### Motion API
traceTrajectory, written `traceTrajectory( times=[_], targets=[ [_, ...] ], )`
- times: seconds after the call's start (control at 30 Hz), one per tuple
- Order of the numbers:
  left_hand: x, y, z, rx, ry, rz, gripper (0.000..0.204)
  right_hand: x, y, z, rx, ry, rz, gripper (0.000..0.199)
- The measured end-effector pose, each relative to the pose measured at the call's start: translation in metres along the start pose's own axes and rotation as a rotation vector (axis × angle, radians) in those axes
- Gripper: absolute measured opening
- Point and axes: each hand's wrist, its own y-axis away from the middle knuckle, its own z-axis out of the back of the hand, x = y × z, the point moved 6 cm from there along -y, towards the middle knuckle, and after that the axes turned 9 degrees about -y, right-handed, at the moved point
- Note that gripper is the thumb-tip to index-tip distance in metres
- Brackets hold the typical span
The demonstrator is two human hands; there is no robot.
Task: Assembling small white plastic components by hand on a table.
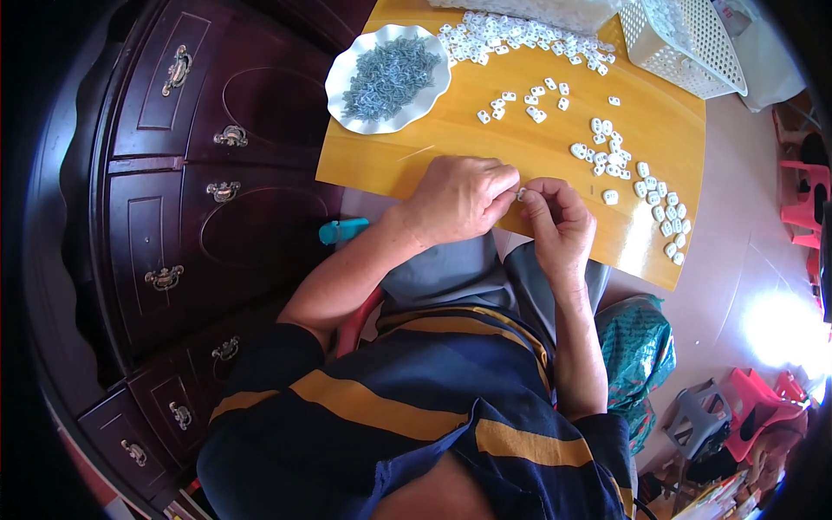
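Note:
At the near edge of the wooden table (468,130), my hands meet, fingertips nearly touching. My right hand (563,227) is closed, pinching a small white plastic piece (521,195) between thumb and forefinger. My left hand (464,199) is closed right beside that piece; whatever its fingertips hold is too small to make out. Ahead lie several loose white pieces with dark holes (539,116). To the right are a cluster of white pieces (614,160) and a trail of rounded white pieces (666,211). A scalloped white dish (336,87) at the left holds a heap of small grey screw-like parts (392,78).
A large heap of white pieces (520,33) lies at the table's far side, next to a white perforated basket (706,74). A dark wooden cabinet (199,156) stands at the left. A green bag (637,347) is by my right side; pink stools (754,407) stand beyond.

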Motion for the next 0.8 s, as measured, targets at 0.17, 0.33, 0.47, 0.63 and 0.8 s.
traceTrajectory(
  times=[0.17, 0.33, 0.47, 0.63, 0.8],
  targets=[
    [-0.001, -0.002, 0.002, 0.015, -0.030, -0.009, 0.010, 0.000, 0.000, 0.000, 0.000, 0.027, 0.005, 0.004],
    [-0.003, -0.003, 0.003, 0.034, -0.014, -0.017, 0.010, -0.005, 0.001, 0.001, 0.008, 0.061, 0.026, 0.005],
    [-0.003, -0.005, 0.001, 0.050, 0.006, -0.004, 0.008, -0.005, 0.001, 0.002, -0.015, 0.020, -0.025, 0.005],
    [0.005, -0.004, -0.003, 0.062, 0.109, 0.043, 0.008, -0.005, 0.001, 0.002, -0.017, -0.010, -0.064, 0.004],
    [0.023, 0.002, 0.011, 0.079, 0.247, 0.191, 0.015, -0.006, 0.001, 0.005, -0.030, -0.212, -0.104, 0.004]
  ],
)
